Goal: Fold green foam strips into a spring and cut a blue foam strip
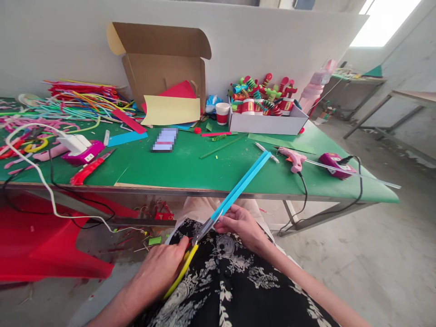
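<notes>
My left hand is closed around the yellow handles of a pair of scissors, low over my lap. The scissor blades point up and to the right, and their tips meet the near end of a long blue paper strip. That strip has a lengthwise line or slit along it and reaches up over the table's front edge. Its near end is pinched between the fingers of my right hand, close beside the blade tips.
On the green table stand an open cardboard box, a white box of paper figures and a paper cup. A glue gun, power adapter, red-handled cutter and phone lie around. A red stool stands left.
</notes>
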Motion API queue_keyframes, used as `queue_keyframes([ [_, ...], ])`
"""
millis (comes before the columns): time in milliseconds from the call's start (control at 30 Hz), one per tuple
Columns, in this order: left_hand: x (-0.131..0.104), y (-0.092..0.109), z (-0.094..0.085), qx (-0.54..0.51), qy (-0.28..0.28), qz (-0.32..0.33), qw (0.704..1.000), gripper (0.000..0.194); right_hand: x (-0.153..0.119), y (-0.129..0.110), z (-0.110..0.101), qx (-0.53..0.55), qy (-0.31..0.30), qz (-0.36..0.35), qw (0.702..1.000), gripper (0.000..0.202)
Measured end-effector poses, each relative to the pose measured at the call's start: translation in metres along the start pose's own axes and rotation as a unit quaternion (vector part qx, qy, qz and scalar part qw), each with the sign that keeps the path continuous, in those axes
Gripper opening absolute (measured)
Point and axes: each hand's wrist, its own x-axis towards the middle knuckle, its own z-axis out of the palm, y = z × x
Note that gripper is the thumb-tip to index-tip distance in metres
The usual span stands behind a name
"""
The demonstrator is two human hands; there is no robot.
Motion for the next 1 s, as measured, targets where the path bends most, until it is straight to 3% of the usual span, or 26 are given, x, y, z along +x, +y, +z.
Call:
queue_keyframes([
  [300, 0.0015, -0.0043, 0.0056, -0.001, 0.022, 0.000, 1.000, 0.032, -0.0013, 0.0002, -0.0070, -0.010, 0.017, 0.011, 1.000, 0.038],
  [1000, 0.0080, -0.0051, 0.0083, 0.007, 0.039, 0.029, 0.999, 0.036, -0.0029, 0.0013, -0.0024, -0.032, -0.013, 0.017, 0.999, 0.036],
])
